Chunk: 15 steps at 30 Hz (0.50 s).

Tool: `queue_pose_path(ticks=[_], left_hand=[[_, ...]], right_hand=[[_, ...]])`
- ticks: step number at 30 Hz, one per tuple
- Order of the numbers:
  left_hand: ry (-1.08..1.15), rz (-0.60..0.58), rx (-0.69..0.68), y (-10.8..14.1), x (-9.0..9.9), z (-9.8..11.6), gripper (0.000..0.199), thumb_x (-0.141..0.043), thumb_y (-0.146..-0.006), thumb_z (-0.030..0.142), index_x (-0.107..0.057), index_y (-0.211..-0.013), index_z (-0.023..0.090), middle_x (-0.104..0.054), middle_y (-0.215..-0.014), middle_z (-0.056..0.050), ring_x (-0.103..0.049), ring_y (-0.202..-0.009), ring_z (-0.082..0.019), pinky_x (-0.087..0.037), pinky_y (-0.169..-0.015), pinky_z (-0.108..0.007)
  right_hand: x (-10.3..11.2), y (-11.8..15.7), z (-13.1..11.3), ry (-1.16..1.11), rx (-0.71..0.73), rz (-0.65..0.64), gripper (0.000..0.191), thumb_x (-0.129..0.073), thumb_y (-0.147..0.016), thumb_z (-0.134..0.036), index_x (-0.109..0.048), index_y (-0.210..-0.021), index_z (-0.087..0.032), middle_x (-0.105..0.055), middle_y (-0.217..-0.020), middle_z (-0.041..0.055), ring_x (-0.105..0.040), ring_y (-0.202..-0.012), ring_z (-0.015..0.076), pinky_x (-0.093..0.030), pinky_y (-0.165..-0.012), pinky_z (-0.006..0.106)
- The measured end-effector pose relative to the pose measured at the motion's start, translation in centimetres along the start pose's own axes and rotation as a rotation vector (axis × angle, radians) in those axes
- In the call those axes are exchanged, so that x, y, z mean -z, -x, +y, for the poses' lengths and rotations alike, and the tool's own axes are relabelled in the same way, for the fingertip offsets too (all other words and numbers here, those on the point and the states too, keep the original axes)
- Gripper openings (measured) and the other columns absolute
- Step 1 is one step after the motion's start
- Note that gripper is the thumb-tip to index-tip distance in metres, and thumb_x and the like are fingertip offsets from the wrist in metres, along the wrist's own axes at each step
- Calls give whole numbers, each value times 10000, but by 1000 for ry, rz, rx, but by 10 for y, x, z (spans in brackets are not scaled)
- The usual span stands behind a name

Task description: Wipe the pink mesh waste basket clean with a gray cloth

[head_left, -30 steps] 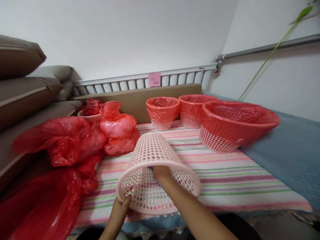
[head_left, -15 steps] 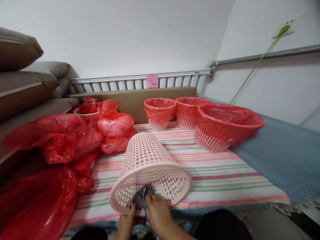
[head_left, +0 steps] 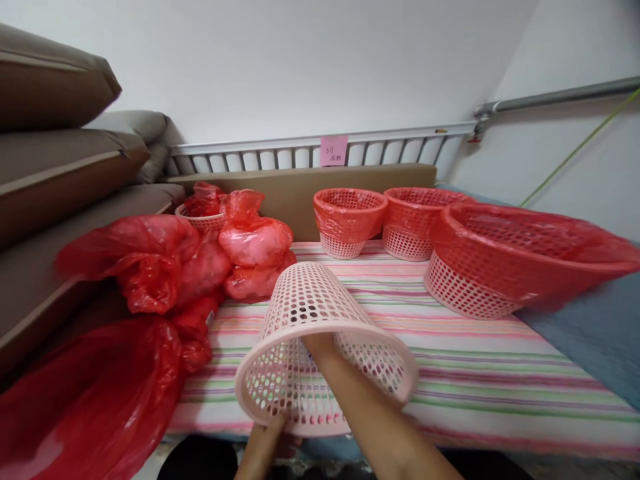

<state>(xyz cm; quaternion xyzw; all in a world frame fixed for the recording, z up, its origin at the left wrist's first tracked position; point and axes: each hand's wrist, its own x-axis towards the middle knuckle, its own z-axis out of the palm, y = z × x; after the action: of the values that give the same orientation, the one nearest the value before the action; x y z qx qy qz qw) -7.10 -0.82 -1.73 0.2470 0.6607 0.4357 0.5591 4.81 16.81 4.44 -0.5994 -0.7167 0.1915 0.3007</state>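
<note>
Left hand point(head_left: 273, 430): grip clamped on rim of pink basket point(head_left: 310, 293)
Right hand point(head_left: 317, 343): inside basket, grip hidden, can't tell
Basket: tipped sideways on striped cloth point(head_left: 480, 373)

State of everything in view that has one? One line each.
Pale pink perforated plastic basket in front: on its side, mouth toward the person, unlined.
Left hand: gripping its rim.
Right hand: inside it, fingers hidden.
Three pink plastic baskets: upright, lined with red film.
Translucent red plastic bags: heaped at left, some bulging.
Brownish-grey fabric cushions: stacked.
Multicoloured striped cloth: spread beneath the front basket.
Square pink paper note: handwritten on.
</note>
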Motion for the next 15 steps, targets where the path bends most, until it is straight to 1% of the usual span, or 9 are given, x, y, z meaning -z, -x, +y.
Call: queue_pose_path(ticks=[3, 4, 6, 7, 9, 11, 12, 14, 15], left_hand=[[-8, 82, -145, 3, 22, 20, 710, -757, -537, 561, -650, -1077, 113, -726, -1028, -171, -698, -868, -349, -593, -578, -368], [-23, 89, -189, 5, 27, 25, 701, -767, -526, 549, -659, -1065, 115, -723, -1041, -168, -694, -886, -348, -593, -581, -357], [-59, 68, -206, 9, 31, 31, 692, -760, -543, 530, -658, -1087, 115, -727, -1026, -163, -705, -810, -325, -583, -534, -340], [-65, 56, -192, 10, 30, 31, 690, -748, -564, 522, -648, -1114, 117, -721, -1039, -164, -707, -766, -312, -573, -497, -334], [-27, 52, -158, 12, 25, 24, 690, -729, -594, 505, -625, -1161, 125, -675, -1150, -173, -701, -800, -320, -560, -449, -331], [57, 77, -152, 11, 17, 11, 706, -751, -574, 473, -613, -1171, 122, -574, -1307, -176, -642, -1006, -375, -572, -461, -340], [99, 88, -146, 10, 13, 4, 722, -765, -560, 462, -606, -1176, 120, -527, -1360, -173, -594, -1093, -398, -578, -471, -349], [154, 81, -129, 6, 7, -9, 734, -788, -540, 453, -607, -1174, 130, -477, -1409, -167, -556, -1145, -416, -588, -500, -373], [163, 65, -129, 5, 3, -13, 718, -806, -525, 443, -624, -1150, 138, -481, -1408, -162, -565, -1139, -409, -596, -540, -380]], right_hand=[[0, 1, 1, 25, 4, 47, 465, -319, -954, -344, -445, -1369, -179, -381, -1476, 63, -225, -1396, 246, -98, -1157, 422], [2, 2, 1, 26, 17, 64, 468, -322, -952, -357, -449, -1367, -180, -377, -1479, 65, -228, -1395, 249, -100, -1157, 424], [9, 5, -1, 46, 26, 108, 485, -306, -956, -368, -426, -1384, -174, -359, -1488, 78, -236, -1392, 249, -126, -1154, 422], [13, 8, -2, 85, 22, 94, 489, -287, -960, -358, -403, -1398, -173, -359, -1487, 86, -248, -1388, 248, -159, -1146, 419], [22, 21, -2, 209, 2, -32, 472, -286, -954, -294, -414, -1389, -163, -442, -1426, 121, -349, -1337, 265, -274, -1093, 423], [29, 44, 1, 327, -17, -207, 417, -361, -905, -201, -548, -1273, -146, -608, -1225, 159, -535, -1164, 300, -411, -963, 425], [32, 60, 4, 362, -12, -271, 390, -403, -869, -163, -605, -1202, -148, -659, -1111, 163, -601, -1053, 304, -452, -891, 413], [36, 99, 11, 402, 24, -322, 371, -463, -809, -125, -653, -1125, -167, -689, -977, 158, -650, -903, 291, -482, -793, 381], [38, 119, 15, 432, 55, -340, 389, -477, -794, -121, -647, -1137, -189, -687, -972, 153, -651, -887, 285, -483, -776, 371]])
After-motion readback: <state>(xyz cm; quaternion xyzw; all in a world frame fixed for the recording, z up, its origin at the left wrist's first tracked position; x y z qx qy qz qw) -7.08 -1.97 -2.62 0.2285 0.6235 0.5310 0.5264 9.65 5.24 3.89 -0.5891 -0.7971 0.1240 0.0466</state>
